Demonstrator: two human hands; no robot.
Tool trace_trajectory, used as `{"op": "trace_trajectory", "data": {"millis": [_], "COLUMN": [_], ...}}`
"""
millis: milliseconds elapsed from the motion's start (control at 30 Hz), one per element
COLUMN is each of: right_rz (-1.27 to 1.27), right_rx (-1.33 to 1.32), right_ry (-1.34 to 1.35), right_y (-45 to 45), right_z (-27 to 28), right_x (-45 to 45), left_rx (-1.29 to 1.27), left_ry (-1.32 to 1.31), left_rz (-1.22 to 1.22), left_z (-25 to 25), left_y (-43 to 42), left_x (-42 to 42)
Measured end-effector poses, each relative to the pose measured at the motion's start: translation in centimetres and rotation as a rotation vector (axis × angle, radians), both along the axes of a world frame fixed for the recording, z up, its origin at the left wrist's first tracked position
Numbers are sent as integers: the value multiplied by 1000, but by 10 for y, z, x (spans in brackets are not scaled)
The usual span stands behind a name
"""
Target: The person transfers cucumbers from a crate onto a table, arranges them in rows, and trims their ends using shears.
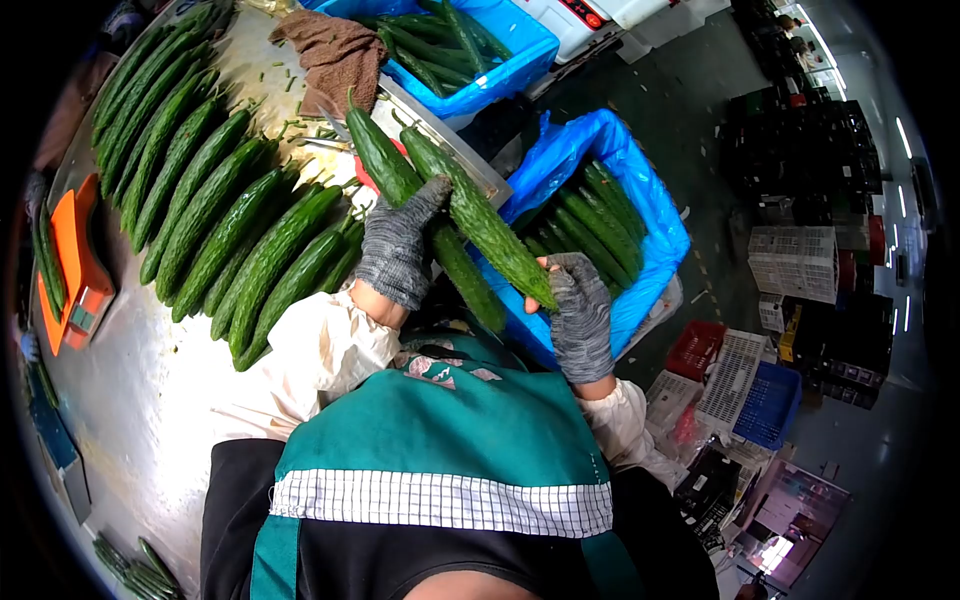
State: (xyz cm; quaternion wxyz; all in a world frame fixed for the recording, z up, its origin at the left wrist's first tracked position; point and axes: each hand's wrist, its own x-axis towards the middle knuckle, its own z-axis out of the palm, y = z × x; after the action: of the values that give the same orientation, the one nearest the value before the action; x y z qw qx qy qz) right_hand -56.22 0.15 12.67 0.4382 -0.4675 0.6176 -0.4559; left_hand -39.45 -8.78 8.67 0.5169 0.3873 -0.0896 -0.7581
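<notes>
Shiny, stained tabletop (130, 410) spans the left of the frame, dark floor (660, 80) the right. Near the centre, the left hand (400, 240), in grey ribbed knit with its back upward, has its fingers curled closed around the middle of a smooth-looking cucumber (462, 275). The right hand (578, 312), gloved alike but bare at the fingertips, is closed on the lower end of a knobbly cucumber (490, 225). Both long, tapering cucumbers slant from upper left to lower right, side by side. Forearms in loose, creased cream sleeves (325, 350) angle inward from below, the right hand pointing upward. Just beyond lie red-handled scissors (366, 172), partly hidden, and a rumpled brown cloth (335, 60). Ridged, glossy cucumbers form a curved row (215, 215) at upper left. Crinkled blue plastic lines a crate (655, 225) of cucumbers right of centre; another blue-lined crate (515, 75) sits at top centre. Below spreads a teal apron (430, 430) with a white checked band.
</notes>
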Motion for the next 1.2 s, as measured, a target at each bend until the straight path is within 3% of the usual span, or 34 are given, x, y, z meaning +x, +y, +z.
{"op": "trace_trajectory", "data": {"millis": [67, 133, 367, 467, 533, 667, 733, 867, 933, 1200], "right_rz": [32, 138, 127, 156, 282, 409, 109, 69, 60, -16], "right_rx": [3, -261, -85, -146, -456, -396, 375, 432, 489, 489], "right_ry": [70, 419, 375, 456, 857, 751, -859, -1003, -1319, -1553], "right_y": [0, 1, 5, 8, 9, 5, 6, 5, 3, -3], "right_z": [-5, -20, -16, -23, -30, -27, -10, -16, -21, -41], "right_x": [-4, -11, -3, -7, -14, -13, 0, 1, -1, -6], "left_rx": [41, 44, 96, 117, 107, 66, 50, 23, 12, -6], "left_ry": [45, 81, 101, 94, 87, 74, 90, 90, 73, 101], "left_rz": [-11, -26, -91, -130, -146, -173, -179, -169, -157, -100], "left_z": [-5, -9, -24, -24, -30, -31, -29, -27, -25, -14], "left_y": [0, 0, 0, 0, -1, -1, 0, 0, -1, 0], "left_x": [1, 2, 4, 6, 7, 8, 8, 10, 12, 23]}}
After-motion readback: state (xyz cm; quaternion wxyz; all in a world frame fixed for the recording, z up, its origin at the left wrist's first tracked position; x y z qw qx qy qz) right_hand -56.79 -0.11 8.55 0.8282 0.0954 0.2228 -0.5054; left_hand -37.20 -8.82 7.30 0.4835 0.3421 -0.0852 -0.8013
